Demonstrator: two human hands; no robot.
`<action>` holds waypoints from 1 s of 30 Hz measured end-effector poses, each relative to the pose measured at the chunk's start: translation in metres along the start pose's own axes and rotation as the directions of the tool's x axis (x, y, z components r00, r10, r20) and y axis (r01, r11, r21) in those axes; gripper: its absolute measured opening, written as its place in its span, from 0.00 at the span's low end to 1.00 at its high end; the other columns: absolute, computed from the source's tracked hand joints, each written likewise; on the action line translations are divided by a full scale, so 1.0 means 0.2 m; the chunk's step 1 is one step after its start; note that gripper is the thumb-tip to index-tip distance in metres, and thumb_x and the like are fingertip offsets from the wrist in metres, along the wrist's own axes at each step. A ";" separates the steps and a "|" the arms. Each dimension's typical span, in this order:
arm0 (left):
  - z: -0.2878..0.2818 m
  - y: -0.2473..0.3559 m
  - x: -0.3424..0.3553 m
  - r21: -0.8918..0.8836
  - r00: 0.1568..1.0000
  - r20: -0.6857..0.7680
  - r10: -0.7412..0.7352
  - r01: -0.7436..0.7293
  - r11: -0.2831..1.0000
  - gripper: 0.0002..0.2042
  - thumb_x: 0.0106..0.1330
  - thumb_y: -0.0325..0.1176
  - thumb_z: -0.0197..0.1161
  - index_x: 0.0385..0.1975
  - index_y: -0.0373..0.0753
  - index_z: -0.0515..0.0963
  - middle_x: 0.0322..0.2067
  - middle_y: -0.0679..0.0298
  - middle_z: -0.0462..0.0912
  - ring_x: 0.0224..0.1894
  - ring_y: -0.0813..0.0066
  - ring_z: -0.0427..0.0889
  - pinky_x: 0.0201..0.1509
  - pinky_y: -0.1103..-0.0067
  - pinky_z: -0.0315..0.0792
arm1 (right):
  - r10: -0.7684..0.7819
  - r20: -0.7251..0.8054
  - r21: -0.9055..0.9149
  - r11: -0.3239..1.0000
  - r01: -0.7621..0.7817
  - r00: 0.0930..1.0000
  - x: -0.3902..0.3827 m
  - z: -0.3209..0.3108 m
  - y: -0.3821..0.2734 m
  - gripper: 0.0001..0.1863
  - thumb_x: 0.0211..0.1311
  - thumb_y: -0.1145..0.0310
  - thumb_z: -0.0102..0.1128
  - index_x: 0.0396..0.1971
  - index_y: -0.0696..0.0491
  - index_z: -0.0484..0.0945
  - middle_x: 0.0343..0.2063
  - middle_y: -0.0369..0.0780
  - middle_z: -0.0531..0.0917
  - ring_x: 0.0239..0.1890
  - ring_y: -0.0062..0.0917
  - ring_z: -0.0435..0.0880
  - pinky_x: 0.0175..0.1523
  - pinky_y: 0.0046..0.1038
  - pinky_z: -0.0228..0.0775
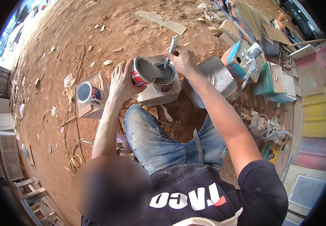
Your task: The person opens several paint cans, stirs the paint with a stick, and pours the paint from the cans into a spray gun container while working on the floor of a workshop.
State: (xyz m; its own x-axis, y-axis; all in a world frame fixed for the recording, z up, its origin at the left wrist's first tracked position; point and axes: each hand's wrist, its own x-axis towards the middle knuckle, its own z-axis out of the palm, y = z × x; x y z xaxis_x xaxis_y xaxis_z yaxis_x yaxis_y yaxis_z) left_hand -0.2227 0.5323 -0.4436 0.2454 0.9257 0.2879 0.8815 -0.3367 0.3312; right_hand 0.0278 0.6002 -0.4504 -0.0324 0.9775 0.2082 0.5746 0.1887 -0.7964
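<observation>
My left hand point(122, 81) is closed round a red-and-white labelled paint can point(137, 76), tilted to the right. Grey paint point(156, 72) runs over its lip into a second can point(164, 87), which stands upright on a square metal tin point(157, 98). Between the fingers of my right hand point(184, 60) is a flat, paint-crusted stirring stick point(172, 46); its lower end dips into the second can. Farther left, a third can point(90, 94) of grey paint rests on another box-like tin point(99, 109).
To the right of the cans lies a grey metal container point(214, 77). Beyond it are a spray gun point(252, 62) on a paint-stained tin and a teal container point(270, 79). Cord point(79, 56) and scraps lie on the dirt ground point(65, 41). Wooden frames point(10, 152) stand at the left.
</observation>
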 end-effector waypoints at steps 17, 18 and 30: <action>0.03 -0.03 0.00 0.041 0.992 -0.078 0.097 -0.094 0.995 0.54 0.37 0.44 0.83 0.68 0.38 0.60 0.61 0.50 0.68 0.66 0.48 0.65 0.69 0.57 0.60 | 0.103 0.209 -0.189 0.980 -0.063 0.972 0.02 0.03 0.09 0.17 0.57 0.52 0.69 0.32 0.52 0.87 0.27 0.45 0.87 0.36 0.40 0.88 0.43 0.38 0.77; 0.04 -0.03 -0.01 0.029 0.994 -0.081 0.079 -0.077 0.997 0.53 0.38 0.45 0.82 0.68 0.38 0.60 0.60 0.50 0.69 0.65 0.49 0.65 0.70 0.56 0.58 | 0.083 0.182 -0.222 0.974 -0.041 0.980 0.03 0.03 0.08 0.16 0.57 0.53 0.69 0.32 0.52 0.87 0.27 0.45 0.87 0.36 0.41 0.88 0.43 0.38 0.77; 0.32 -0.13 -0.09 -0.639 0.940 -0.201 -0.275 0.087 0.764 0.55 0.38 0.36 0.85 0.67 0.36 0.54 0.58 0.52 0.68 0.62 0.59 0.71 0.66 0.64 0.67 | 0.013 0.226 -0.198 0.980 0.033 0.974 0.02 0.04 0.02 0.16 0.58 0.53 0.68 0.33 0.53 0.85 0.28 0.49 0.86 0.36 0.44 0.87 0.43 0.42 0.77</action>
State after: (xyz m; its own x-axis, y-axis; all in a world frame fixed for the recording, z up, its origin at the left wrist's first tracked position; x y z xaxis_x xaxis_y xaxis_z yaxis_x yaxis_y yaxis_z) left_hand -0.2237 0.5348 -0.5142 -0.0923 0.9282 0.3605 0.4371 -0.2875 0.8522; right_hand 0.0242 0.6050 -0.4574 -0.2089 0.9758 0.0638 0.7240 0.1982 -0.6607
